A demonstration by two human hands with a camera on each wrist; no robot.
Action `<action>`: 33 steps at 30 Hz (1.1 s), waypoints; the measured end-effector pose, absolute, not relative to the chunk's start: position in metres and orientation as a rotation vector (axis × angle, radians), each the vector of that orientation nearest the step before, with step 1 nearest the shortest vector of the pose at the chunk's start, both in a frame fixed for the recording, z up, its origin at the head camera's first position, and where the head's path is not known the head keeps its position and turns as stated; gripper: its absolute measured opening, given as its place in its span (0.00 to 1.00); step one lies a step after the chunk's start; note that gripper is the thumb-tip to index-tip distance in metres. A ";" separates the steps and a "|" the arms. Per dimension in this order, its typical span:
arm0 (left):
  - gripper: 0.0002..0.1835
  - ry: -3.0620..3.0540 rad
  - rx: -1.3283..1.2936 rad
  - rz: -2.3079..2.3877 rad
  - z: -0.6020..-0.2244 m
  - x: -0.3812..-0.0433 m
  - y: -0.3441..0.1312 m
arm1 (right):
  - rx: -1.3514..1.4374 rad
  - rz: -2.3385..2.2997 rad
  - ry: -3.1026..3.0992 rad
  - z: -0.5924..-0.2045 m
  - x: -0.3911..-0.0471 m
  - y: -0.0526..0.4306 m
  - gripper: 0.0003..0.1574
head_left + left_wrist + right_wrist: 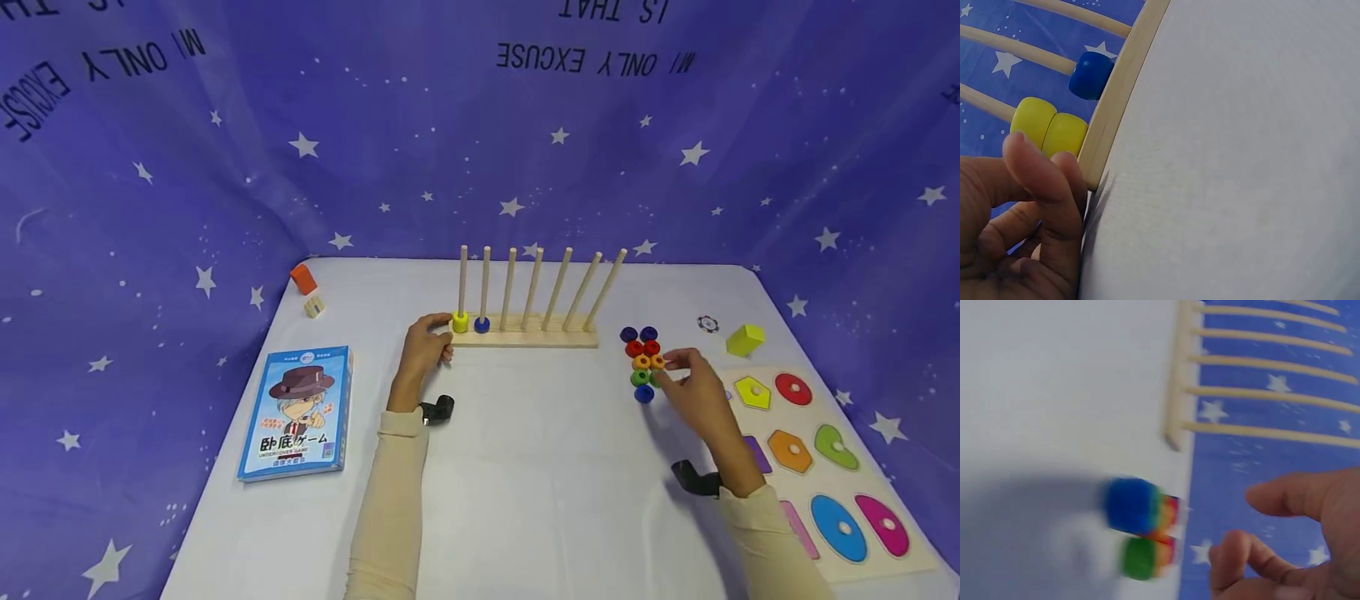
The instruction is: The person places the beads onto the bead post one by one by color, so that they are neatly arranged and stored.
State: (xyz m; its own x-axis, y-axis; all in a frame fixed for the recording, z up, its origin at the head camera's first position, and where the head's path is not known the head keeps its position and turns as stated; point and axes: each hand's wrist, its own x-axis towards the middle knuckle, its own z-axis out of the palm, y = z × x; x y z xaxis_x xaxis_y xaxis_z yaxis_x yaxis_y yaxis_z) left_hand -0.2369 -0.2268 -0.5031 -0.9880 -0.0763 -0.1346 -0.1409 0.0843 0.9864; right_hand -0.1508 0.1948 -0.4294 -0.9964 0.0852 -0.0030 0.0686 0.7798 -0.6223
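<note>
My left hand (425, 346) is at the left end of a wooden peg rack (525, 339), its fingertips right beside the base end and the lowest beads. Two stacked yellow beads (1035, 122) sit on the first peg, partly behind the fingers in the left wrist view. One blue bead (1092, 75) is on the second peg; the other pegs are bare. At the right, my right hand (697, 396) hovers by loose beads in two columns: dark blue, red (633, 348), orange (641, 362), green (1139, 557) and blue (1130, 505). Its thumb and fingers are apart, and one green bead is partly hidden.
A boxed card game (296, 412) lies at the left, with an orange block (303, 279) and a small striped block (313, 306) behind it. A shape puzzle board (810, 417), a yellow-green block (745, 340) and a round chip (708, 323) are at the right. Starry blue cloth hangs behind.
</note>
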 end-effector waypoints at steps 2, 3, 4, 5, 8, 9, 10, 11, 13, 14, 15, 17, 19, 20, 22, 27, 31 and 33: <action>0.19 2.284 -0.233 2.080 -0.504 -0.237 -0.226 | -0.148 1.041 -3.032 -0.444 -0.144 0.195 0.31; 0.19 2.282 -0.236 2.083 -0.504 -0.237 -0.225 | -0.163 1.032 -3.074 -0.450 -0.142 0.194 0.33; 0.19 2.279 -0.241 2.090 -0.504 -0.236 -0.225 | -0.155 1.005 -3.108 -0.452 -0.141 0.193 0.34; 0.19 2.276 -0.247 2.095 -0.504 -0.236 -0.225 | -0.146 0.974 -3.136 -0.455 -0.141 0.192 0.35; 0.20 2.261 -0.251 2.101 -0.503 -0.235 -0.223 | -0.143 0.844 -3.212 -0.458 -0.140 0.190 0.35; 0.20 2.255 -0.251 2.102 -0.503 -0.235 -0.223 | -0.145 0.809 -3.228 -0.460 -0.140 0.190 0.34; 0.20 2.251 -0.251 2.102 -0.504 -0.234 -0.222 | -0.148 0.786 -3.242 -0.461 -0.139 0.191 0.34; 0.20 2.249 -0.252 2.102 -0.504 -0.234 -0.222 | -0.153 0.771 -3.254 -0.463 -0.139 0.191 0.34; 0.19 2.246 -0.258 2.101 -0.503 -0.232 -0.222 | -0.150 0.763 -3.264 -0.464 -0.139 0.192 0.33; 0.19 2.247 -0.254 2.100 -0.502 -0.232 -0.223 | -0.136 0.763 -3.259 -0.463 -0.139 0.192 0.32; 0.19 2.249 -0.248 2.098 -0.501 -0.232 -0.224 | -0.124 0.769 -3.247 -0.461 -0.139 0.192 0.32; 0.20 2.262 -0.234 2.091 -0.499 -0.232 -0.226 | -0.080 0.779 -3.201 -0.451 -0.141 0.191 0.31; 0.19 2.275 -0.222 2.089 -0.498 -0.233 -0.228 | -0.025 0.793 -3.116 -0.437 -0.143 0.185 0.28; 0.19 2.282 -0.221 2.088 -0.498 -0.234 -0.230 | 0.012 0.803 -3.061 -0.429 -0.145 0.181 0.27; 0.19 2.289 -0.229 2.089 -0.497 -0.235 -0.232 | 0.079 0.825 -2.950 -0.412 -0.149 0.168 0.25; 0.20 2.277 -0.249 2.101 -0.498 -0.238 -0.234 | 0.227 0.885 -2.728 -0.368 -0.157 0.127 0.23; 0.20 2.268 -0.250 2.098 -0.501 -0.238 -0.230 | 0.364 0.956 -2.611 -0.338 -0.165 0.092 0.24; 0.20 2.272 -0.249 2.084 -0.503 -0.237 -0.227 | 0.422 1.001 -2.586 -0.326 -0.172 0.074 0.26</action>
